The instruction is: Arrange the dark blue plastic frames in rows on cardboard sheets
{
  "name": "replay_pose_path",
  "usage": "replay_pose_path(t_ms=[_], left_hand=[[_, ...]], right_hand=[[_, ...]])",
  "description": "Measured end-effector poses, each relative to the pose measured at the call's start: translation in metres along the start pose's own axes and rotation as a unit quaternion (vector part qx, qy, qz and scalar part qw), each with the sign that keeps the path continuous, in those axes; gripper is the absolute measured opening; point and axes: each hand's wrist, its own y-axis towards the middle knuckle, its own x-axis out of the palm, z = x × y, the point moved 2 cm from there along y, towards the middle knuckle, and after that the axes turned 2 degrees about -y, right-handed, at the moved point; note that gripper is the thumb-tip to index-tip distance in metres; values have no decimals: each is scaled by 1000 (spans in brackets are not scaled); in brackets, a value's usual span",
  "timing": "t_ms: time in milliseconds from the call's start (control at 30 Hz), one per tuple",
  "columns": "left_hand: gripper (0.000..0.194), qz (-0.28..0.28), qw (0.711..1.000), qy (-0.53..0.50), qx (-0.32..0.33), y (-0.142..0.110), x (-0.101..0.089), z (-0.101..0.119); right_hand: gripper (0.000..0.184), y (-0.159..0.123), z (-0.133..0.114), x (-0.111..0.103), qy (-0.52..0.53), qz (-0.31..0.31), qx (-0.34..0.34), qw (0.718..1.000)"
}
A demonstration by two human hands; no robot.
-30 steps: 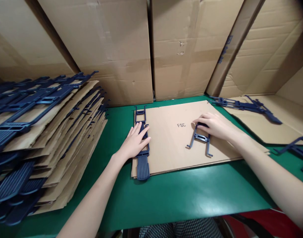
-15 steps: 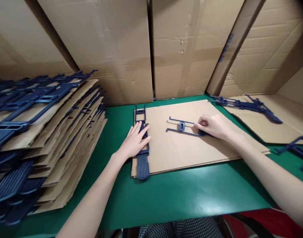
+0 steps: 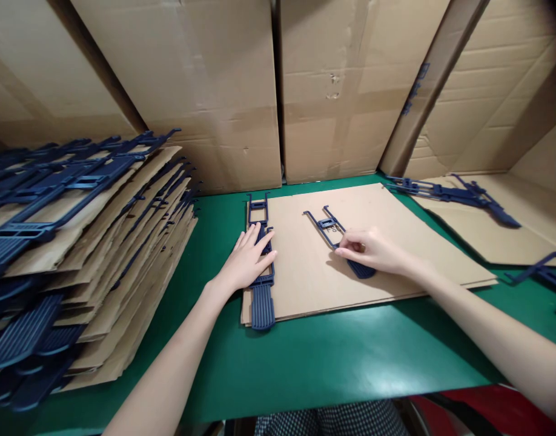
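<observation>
My left hand (image 3: 247, 257) lies flat with fingers spread over a dark blue plastic part (image 3: 263, 307). That part has a ribbed paddle end and a narrow frame with hooked tips, and it lies along the left edge of a cardboard sheet (image 3: 305, 284). Above the middle of the sheet, my right hand (image 3: 373, 249) pinches a similar dark blue plastic part (image 3: 327, 224) by its side. Its two hooked arms point away and to the left, while its ribbed end (image 3: 360, 268) shows under my fingers. My palm hides some of it.
At the left rises a tall stack of cardboard sheets (image 3: 119, 327) layered with more blue parts (image 3: 28, 330). Loose blue parts (image 3: 460, 195) lie on cardboard at the right, others (image 3: 548, 272) on the green table (image 3: 332, 351). Large cardboard boxes (image 3: 187, 91) stand behind.
My right hand has moved left and slightly nearer, turning the held plastic part so its hooked arms point away rather than left. My left hand stays in place.
</observation>
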Motion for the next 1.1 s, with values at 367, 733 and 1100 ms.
replay_pose_path(t_ms=[367, 733, 1100], left_hand=[[58, 5, 1000, -3, 1, 0, 1, -1], [56, 20, 1000, -8, 8, 1, 3, -4], [55, 20, 1000, -1, 8, 0, 2, -1]], right_hand=[[26, 0, -16, 19, -23, 8, -108, 994], [21, 68, -31, 45, -99, 7, -111, 989], [15, 93, -28, 65, -31, 72, -125, 989]])
